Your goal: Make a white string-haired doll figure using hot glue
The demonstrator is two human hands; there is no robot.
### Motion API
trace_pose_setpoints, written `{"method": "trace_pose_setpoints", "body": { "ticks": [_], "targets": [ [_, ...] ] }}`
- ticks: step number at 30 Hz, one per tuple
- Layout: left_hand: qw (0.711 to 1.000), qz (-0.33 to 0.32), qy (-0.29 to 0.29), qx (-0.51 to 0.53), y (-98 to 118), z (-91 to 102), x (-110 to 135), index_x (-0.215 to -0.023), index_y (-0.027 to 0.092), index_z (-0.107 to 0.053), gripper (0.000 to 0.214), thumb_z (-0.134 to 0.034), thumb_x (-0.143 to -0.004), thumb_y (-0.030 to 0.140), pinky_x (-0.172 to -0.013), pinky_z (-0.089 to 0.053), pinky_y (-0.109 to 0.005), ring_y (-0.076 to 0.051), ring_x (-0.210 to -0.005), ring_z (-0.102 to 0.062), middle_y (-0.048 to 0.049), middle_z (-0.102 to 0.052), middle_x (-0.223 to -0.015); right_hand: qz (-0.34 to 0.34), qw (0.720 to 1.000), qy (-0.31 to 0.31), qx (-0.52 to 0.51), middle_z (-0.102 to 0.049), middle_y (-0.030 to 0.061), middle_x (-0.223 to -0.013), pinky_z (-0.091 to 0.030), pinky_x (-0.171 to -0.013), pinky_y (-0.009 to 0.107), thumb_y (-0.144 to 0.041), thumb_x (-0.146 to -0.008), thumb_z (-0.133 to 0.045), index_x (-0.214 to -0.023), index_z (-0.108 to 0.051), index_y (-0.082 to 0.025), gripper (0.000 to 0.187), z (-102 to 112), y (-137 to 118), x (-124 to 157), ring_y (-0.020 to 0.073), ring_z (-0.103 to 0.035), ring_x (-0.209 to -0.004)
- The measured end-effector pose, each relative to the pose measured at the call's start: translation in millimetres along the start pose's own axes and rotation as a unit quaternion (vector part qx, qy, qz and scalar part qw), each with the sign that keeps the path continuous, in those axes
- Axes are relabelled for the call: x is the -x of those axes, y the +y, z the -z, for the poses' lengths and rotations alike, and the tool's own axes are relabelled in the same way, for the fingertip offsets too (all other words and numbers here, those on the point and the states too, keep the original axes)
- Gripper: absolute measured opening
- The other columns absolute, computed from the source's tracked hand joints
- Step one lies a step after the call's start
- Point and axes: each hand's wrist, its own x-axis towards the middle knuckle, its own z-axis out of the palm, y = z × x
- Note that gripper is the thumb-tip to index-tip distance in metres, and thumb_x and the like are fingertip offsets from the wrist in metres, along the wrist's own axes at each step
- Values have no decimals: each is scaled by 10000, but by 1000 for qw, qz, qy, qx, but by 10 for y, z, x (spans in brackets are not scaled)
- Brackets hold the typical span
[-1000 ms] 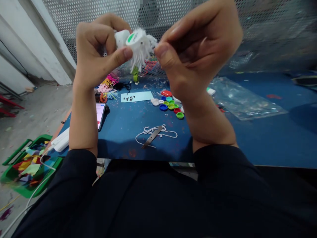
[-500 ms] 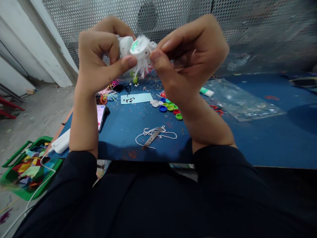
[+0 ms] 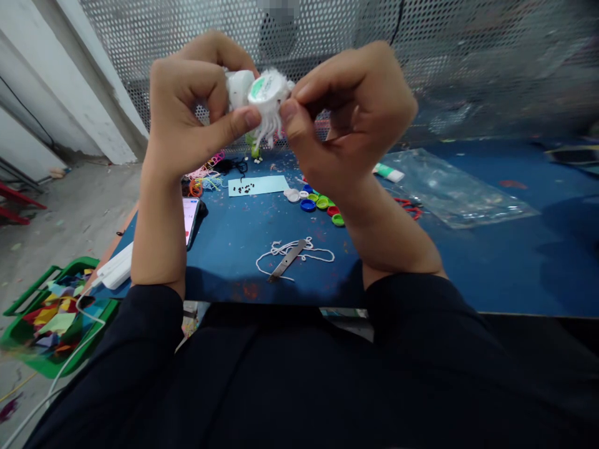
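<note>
Raised in front of me, my left hand (image 3: 196, 106) is closed on a small white craft piece (image 3: 262, 93) made of a white bottle cap with a green mark and a fringe of white yarn hanging under it. My right hand (image 3: 350, 112) is closed too, its thumb and fingers pinching the yarn fringe at the piece's right side. Both hands are well above the blue table (image 3: 243, 231).
On the table lie white string with a metal blade (image 3: 287, 257), coloured bottle caps (image 3: 321, 202), a pale blue card with dark beads (image 3: 257, 185), a phone (image 3: 189, 215), coloured yarn (image 3: 206, 171), a clear plastic bag (image 3: 453, 187). A green basket of paper scraps (image 3: 47, 318) sits on the floor left. Perforated metal screen behind.
My right hand has come down and in toward the craft piece, closing its pinch on the yarn. The left hand has barely shifted.
</note>
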Motion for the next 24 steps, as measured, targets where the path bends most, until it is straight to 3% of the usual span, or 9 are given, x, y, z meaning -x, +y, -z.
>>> {"method": "trace_pose_setpoints", "body": {
  "ticks": [8,14,24],
  "targets": [
    [1000,-15,10,6,-6,-16,-16,-537,239,-425,663,-870,-828,634,-644,-479,-377,-192,-766,-689,-59,-786,-947,77,997,-10,1,-699,-53,-878,-530,-722,257,-258,-1046,-639,-934,-714,-229,138,-12,83,-3,85,-633,-754],
    [999,-27,8,17,-3,-7,-19,-541,200,-430,618,-867,-862,497,-664,-447,-321,-147,-772,-675,-49,-771,-948,76,995,-28,53,-719,-40,-906,-551,-762,272,-325,-1086,-567,-967,-752,-210,248,30,69,-3,92,-677,-796],
    [999,-46,-2,-13,21,25,-7,-555,187,-415,638,-824,-901,534,-691,-436,-316,-148,-833,-687,-53,-772,-984,109,993,-12,36,-763,-44,-936,-570,-836,307,-268,-1079,-620,-1015,-770,-227,168,15,104,-30,117,-716,-882]
  ]
}}
